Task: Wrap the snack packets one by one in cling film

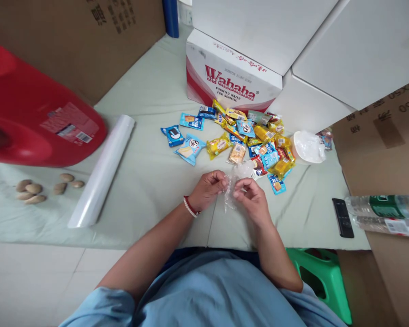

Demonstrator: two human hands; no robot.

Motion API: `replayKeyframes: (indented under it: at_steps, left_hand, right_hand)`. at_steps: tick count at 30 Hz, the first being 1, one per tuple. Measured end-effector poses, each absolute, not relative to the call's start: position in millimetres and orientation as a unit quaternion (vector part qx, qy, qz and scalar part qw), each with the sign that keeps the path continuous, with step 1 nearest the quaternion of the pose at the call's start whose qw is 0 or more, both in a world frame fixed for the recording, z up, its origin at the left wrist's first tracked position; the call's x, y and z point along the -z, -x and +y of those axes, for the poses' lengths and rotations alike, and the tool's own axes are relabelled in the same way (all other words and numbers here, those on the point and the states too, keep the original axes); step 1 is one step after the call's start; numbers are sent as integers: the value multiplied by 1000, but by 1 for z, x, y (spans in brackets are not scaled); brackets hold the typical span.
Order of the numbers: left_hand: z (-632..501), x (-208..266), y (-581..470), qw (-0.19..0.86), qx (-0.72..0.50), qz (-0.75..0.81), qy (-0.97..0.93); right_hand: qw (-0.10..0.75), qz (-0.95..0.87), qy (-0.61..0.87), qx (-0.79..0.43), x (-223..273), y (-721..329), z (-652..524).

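Note:
Between my hands is a crumpled clear plastic bag point(229, 193), held up just above the table. My left hand point(209, 190) pinches its left side between thumb and fingers. On its other side, my right hand point(252, 200) has curled fingers closed on the plastic. Just beyond the hands lies a loose pile of small wrapped snacks point(264, 134) in yellow, blue and red packets. Nearer the left of the pile are a light-blue snack packet point(191, 149) and a dark-blue one point(173, 136).
A roll of clear plastic point(102, 172), several brown stones or nuts point(34, 188) and a red jug point(44, 113) stand left. Behind the snacks is a Wahaha box point(231, 77). A white bowl point(308, 147) holds plastic; a black remote point(342, 218) and bottles point(385, 206) lie right.

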State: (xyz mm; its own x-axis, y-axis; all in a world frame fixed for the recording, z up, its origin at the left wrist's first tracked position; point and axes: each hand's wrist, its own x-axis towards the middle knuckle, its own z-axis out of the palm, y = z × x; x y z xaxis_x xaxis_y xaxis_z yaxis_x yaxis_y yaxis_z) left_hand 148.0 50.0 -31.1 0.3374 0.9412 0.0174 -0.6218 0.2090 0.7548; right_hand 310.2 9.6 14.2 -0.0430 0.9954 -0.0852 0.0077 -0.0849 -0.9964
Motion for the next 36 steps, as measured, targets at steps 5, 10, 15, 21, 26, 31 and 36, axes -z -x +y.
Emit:
replayKeyframes:
  at_steps: [5,10,15,21,26,31,36]
  left_hand:
    - [50,32,-150,746,-516,234,-350]
    - [52,31,-145,760,-517,221,-326]
    - [53,29,-141,754,-523,208,-339]
    - [51,27,-143,755,-513,226,-340]
    - [49,32,-150,716,-534,253,-372]
    - [50,34,-154,725,-540,284,-320]
    - [49,30,-148,775,-487,294,-275]
  right_hand:
    - [449,-505,539,-504,-18,-301,8]
    - [483,-449,553,-509,-18,-311,12]
    - [522,-377,525,-556,-19,-330,13]
    - [522,-381,532,-548,-23,-336,10]
    - [483,-475,569,-466,-20,-320,8]
    - [491,-431,586,-480,-16,-314,8]
    - [531,-324,570,-537,-16,-329,5]
